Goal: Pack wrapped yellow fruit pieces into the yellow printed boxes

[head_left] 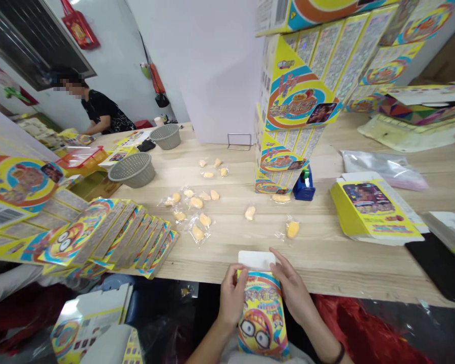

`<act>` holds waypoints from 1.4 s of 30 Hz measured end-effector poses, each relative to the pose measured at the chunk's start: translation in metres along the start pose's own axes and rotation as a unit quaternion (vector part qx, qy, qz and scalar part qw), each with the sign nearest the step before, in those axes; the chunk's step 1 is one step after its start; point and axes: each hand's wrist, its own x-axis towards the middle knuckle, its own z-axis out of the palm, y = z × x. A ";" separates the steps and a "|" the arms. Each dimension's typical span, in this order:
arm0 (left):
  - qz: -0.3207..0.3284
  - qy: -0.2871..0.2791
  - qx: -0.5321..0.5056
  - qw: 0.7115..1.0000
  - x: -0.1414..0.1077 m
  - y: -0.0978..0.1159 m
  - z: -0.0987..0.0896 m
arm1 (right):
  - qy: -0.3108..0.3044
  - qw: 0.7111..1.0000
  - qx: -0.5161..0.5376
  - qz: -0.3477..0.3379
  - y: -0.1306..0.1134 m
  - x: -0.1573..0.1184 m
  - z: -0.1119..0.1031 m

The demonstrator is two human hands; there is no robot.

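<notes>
Between my two hands, at the table's front edge, is a small yellow cardboard box (262,318) with a cartoon face in glasses on it. Its white top flap stands up at the far end. My left hand (232,293) grips the box's left side, thumb near the top edge. On the right side, my right hand (291,288) holds the box with its fingers by the flap. Beyond the box, several wrapped yellow pieces (197,232) lie scattered on the wooden table (227,258).
Similar boxes lean in a row (136,237) at left. A tall stack of display boxes (299,96) stands behind, a blue tape dispenser (304,187) beside it. Grey baskets (132,171) sit further left, near a person (102,108). An opened yellow carton (371,207) lies right.
</notes>
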 end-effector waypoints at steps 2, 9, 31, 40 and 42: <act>-0.008 -0.054 0.033 0.998 0.006 0.004 -0.005 | -0.002 1.000 0.013 0.001 -0.002 0.002 -0.002; 0.002 -0.066 -0.027 0.997 0.012 0.002 -0.006 | -0.096 0.986 -0.118 -0.075 -0.002 -0.007 -0.012; -0.069 -0.202 -0.037 0.976 -0.008 0.008 -0.021 | -0.202 0.958 -0.190 -0.076 -0.006 -0.026 -0.034; -0.076 -0.166 -0.055 0.982 0.004 0.010 -0.004 | 0.177 0.929 -0.234 -0.227 -0.131 0.118 -0.073; -0.075 -0.164 -0.057 0.982 0.008 0.009 -0.005 | 0.214 0.927 -0.219 -0.216 -0.163 0.160 -0.084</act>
